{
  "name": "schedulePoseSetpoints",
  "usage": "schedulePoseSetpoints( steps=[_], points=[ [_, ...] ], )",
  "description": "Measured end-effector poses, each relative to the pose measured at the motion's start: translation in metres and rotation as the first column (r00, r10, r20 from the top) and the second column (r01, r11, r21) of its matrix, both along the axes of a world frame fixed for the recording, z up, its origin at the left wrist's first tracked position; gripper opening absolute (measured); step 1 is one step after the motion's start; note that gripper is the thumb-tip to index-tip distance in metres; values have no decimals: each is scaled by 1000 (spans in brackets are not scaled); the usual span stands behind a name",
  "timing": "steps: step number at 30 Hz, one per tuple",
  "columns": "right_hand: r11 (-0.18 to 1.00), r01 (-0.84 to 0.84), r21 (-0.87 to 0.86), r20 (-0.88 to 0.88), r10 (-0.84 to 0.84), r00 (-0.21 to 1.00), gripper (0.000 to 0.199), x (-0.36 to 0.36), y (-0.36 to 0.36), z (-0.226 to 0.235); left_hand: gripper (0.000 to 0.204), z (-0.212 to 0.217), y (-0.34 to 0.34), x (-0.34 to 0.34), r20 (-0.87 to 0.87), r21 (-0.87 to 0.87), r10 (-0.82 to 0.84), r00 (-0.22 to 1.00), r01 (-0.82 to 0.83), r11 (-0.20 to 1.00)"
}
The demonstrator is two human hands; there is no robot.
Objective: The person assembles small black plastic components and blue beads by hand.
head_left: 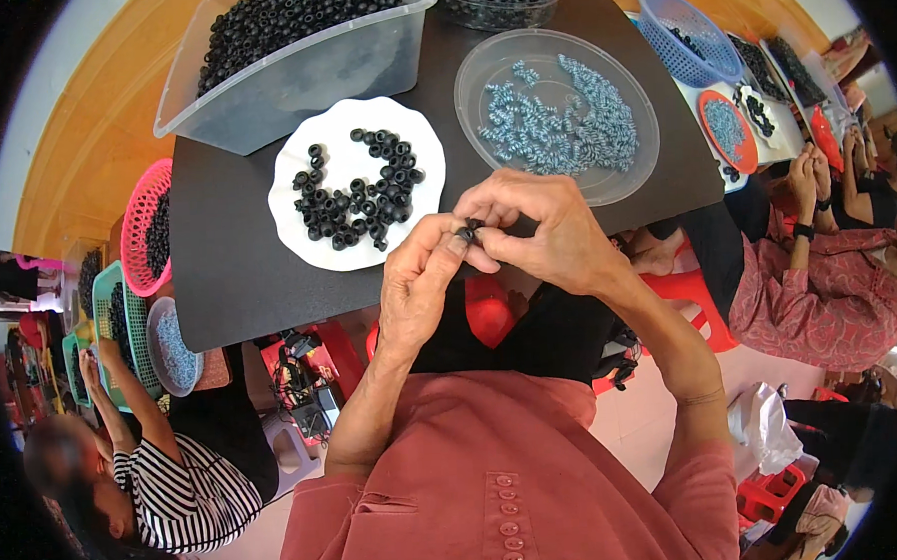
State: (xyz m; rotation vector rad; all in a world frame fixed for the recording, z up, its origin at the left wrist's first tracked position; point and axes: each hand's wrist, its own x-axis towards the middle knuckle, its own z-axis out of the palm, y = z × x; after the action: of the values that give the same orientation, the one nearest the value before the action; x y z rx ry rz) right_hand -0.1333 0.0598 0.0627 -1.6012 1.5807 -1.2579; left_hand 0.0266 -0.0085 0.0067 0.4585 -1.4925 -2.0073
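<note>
My left hand [418,281] and my right hand [548,228] meet over the table's near edge, both with fingers pinched together. Between the fingertips is a small black round part [467,233]; whether a second piece is held with it is hidden. Just beyond my left hand lies a white scalloped plate [293,167] with many loose black ring-like parts [370,205] on it. Beyond my right hand sits a round clear dish [475,89], where small bluish metallic pieces [601,113] are spread in a loose layer.
A large clear bin [330,90] of black parts and a clear bowl [497,16] of more stand at the back of the dark table [239,299]. A pink basket [138,228] is at the left edge. Other people work at both sides, one in a striped shirt [192,491].
</note>
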Motion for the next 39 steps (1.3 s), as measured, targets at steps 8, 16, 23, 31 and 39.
schedulePoseSetpoints(
  steps=[8,16,23,31,39],
  points=[
    [999,25,-26,199,-19,980,18,-2,7,-19,22,2,1,0,-77,48,36,996,-32,998],
    [1000,20,-11,555,-10,832,9,6,7,-19,20,-3,1,-1,-57,11,62,996,-61,998],
    [999,33,-1,485,-29,874,10,5,6,-25,19,5,2,0,19,-48,68,998,-67,997],
    [994,64,-88,389,-25,921,15,4,6,-31,20,2,1,-1,-12,-76,55,998,-55,996],
    [973,95,-209,72,-82,994,18,5,4,-24,19,8,3,-1,52,-146,95,994,-86,985]
  ],
)
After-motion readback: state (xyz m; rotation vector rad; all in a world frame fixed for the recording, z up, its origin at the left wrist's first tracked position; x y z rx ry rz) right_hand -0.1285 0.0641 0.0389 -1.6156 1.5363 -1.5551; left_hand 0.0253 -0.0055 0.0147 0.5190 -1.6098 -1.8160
